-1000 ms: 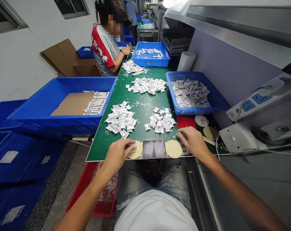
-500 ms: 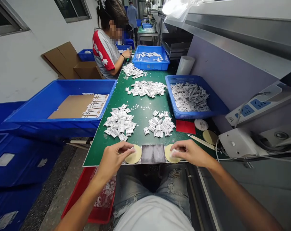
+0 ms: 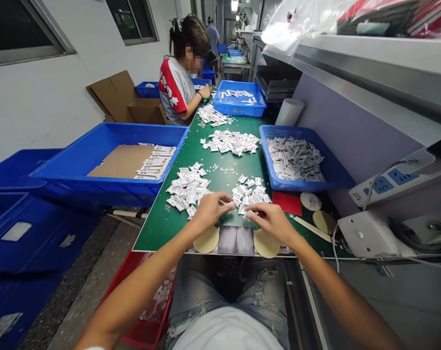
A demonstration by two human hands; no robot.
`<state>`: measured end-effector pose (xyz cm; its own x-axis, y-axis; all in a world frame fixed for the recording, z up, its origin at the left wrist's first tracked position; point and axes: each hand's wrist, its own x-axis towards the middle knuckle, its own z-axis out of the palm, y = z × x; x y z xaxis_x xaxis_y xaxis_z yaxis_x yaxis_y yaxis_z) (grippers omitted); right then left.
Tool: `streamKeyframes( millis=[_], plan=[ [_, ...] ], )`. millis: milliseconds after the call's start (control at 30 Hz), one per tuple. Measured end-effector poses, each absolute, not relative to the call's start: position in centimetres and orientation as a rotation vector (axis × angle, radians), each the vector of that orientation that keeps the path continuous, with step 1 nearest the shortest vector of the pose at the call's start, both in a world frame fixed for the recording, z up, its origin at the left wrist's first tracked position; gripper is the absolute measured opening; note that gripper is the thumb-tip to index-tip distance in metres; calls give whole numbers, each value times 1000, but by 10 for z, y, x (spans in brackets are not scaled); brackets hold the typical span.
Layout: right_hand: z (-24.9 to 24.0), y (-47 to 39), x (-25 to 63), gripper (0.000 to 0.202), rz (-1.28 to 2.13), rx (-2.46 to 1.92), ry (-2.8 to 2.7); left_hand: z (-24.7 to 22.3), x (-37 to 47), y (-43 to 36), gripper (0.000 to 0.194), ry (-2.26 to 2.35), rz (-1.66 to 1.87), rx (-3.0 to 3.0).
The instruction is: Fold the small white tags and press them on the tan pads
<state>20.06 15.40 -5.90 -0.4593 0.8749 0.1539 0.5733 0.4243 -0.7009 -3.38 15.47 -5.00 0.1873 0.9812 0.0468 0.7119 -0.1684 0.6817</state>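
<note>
Our left hand (image 3: 213, 210) and right hand (image 3: 267, 218) are part-curled, hold unclear, near white pieces (image 3: 256, 196): probably light, stiff; pinch edges.

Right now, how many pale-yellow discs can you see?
3: left disc and right disc flanking the two dark rectangular pads, and far-right disc below the white disc. Others may be hidden.

Fingertip blur keeps me from telling whether the left hand (image 3: 212, 211) or the right hand (image 3: 271, 220) pinches anything. The print on the white pieces (image 3: 188, 188) is too small for me to read. Near left, the left forearm (image 3: 144, 284) hides part of a red bin (image 3: 145, 335); a blue crate (image 3: 42, 240) runs off my view's left edge.
</note>
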Motion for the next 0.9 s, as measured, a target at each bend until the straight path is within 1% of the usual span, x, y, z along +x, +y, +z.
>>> streamKeyframes(
  millis=[100,200,300,367,467,533,600,700,733,767,833,900],
  plan=[
    [-71,177,183,22,597,-1193,-2209,-47,-25,190,22,1686,643,2030],
    [-80,192,176,31,368,-1266,-2204,-39,-38,224,30,1931,619,2004],
    [-75,208,166,35,369,-1254,-2180,-34,-54,258,30,2115,518,1896],
    [-68,227,151,34,409,-1223,-2173,-33,-59,276,32,2141,460,1840],
    [-58,269,117,38,444,-1187,-2213,-29,-57,283,35,2115,478,1799],
    [-55,301,90,42,490,-1155,-2269,-22,-56,268,28,2079,547,1792],
    [-55,331,63,45,576,-1091,-2363,-15,-61,236,21,2035,634,1810],
    [-58,357,24,50,736,-963,-2496,-14,-78,163,29,1870,873,1757],
    [-60,361,14,49,779,-932,-2516,-18,-84,135,29,1669,1113,1531],
    [-63,362,5,46,813,-914,-2520,-24,-91,109,26,1489,1274,1238],
    [-66,360,-7,34,866,-917,-2486,-39,-102,64,23,1254,1440,659],
    [-67,354,-10,24,911,-963,-2399,-53,-109,35,22,1077,1492,202]
  ],
)
